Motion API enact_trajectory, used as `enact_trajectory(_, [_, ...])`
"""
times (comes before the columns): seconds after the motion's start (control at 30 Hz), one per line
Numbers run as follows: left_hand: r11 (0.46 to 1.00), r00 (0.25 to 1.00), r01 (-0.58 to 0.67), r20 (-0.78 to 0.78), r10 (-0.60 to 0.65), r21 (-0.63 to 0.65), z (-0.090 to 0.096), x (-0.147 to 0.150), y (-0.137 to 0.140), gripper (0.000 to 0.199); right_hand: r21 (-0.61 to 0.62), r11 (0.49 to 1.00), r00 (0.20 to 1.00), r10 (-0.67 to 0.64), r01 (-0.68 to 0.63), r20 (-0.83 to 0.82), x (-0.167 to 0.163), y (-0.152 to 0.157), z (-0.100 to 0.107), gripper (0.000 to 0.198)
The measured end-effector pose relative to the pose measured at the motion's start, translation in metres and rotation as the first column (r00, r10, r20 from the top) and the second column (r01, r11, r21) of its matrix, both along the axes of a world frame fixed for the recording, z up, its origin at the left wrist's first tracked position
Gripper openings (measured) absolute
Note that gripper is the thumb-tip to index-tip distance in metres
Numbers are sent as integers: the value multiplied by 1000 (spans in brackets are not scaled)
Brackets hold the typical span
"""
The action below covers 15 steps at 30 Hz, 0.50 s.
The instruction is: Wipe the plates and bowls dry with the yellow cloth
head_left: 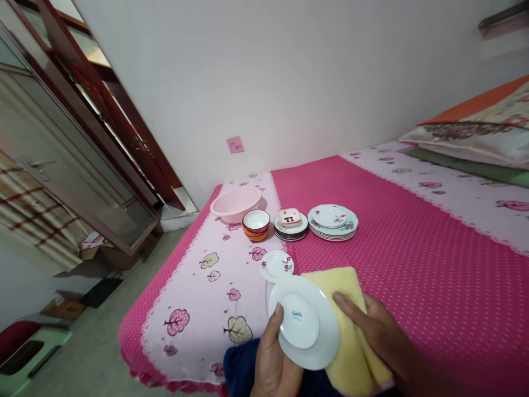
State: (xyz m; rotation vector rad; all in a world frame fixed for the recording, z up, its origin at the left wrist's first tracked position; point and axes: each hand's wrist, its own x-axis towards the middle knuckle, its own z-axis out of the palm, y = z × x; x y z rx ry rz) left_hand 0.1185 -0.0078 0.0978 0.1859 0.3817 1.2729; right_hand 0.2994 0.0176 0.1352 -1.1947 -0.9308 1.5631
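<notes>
My left hand (273,353) grips a white plate (303,322) by its left edge, thumb over the rim. The plate is tilted with its underside facing me, and a small blue mark shows at its centre. A yellow cloth (341,298) is gripped in my right hand (374,325), thumb on top and the other fingers hidden beneath. The cloth meets the plate's right edge. Just beyond the held plate, a small white plate with red flowers (276,266) lies face up on the bedspread.
Farther back on the bed (413,248) stand a pink basin (236,205), stacked orange bowls (255,225), a stack of dark-edged plates (291,234) topped by a small square dish (289,216), and a stack of white plates (333,223). Pillows (475,138) lie at right.
</notes>
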Motion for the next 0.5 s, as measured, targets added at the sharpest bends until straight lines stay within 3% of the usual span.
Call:
enact_trajectory(0.2, [999, 995, -23, -100, 19, -32, 6, 0, -4, 36, -1, 989, 953, 140, -146, -267, -10, -9, -3, 53])
enact_trajectory(0.33, [995, 974, -92, -213, 82, -38, 10, 3, -5, 38, 75, 977, 938, 211, -198, -277, -5, -11, 0, 57])
enact_trajectory(0.5, [997, 891, -82, -447, 76, 6, 15, 9, -8, 45, 93, 996, 993, 1, 10, -122, -3, -13, -2, 55])
